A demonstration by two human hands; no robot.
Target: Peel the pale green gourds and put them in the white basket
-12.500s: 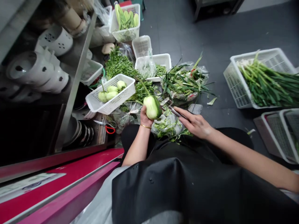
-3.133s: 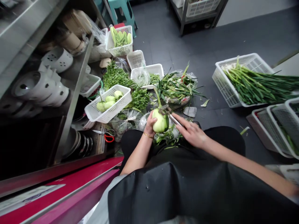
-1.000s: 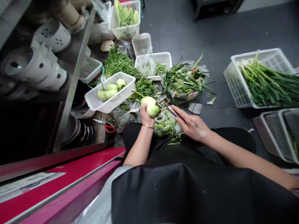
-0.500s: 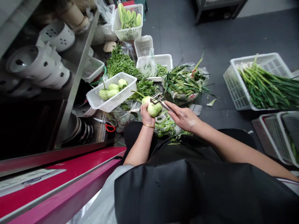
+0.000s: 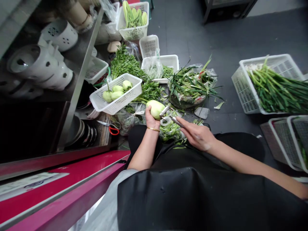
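Dark floor [image 5: 190, 35] spreads beyond the basket [image 5: 126, 100] and off to its right, the widest room for the arms. The shelf [image 5: 83, 70] stands close on the basket's left, its metal edge bounding that side, and the black apron [image 5: 190, 199] fills the space well below the basket. Far to the basket's right sits a crate [image 5: 247, 91] of long green stalks; a strip of floor separates it from the leafy heap [image 5: 190, 86], which lies nearer the basket on the same side. The basket itself holds four pale gourds [image 5: 117, 95].

The left hand [image 5: 152, 120], just below and right of the basket, is clamped around a gourd [image 5: 154, 109]. Its long axis slants — one end up toward the basket, the other down and away to the right. Scissors [image 5: 114, 130] lie below the basket. The right hand [image 5: 198, 136], farther right of the basket, grips the peeler [image 5: 176, 121] by its handle. Half a second ago the peeler's head lay across the gourd's upper side; now it is at the end farther from the basket — whether the blade touches cannot be told.
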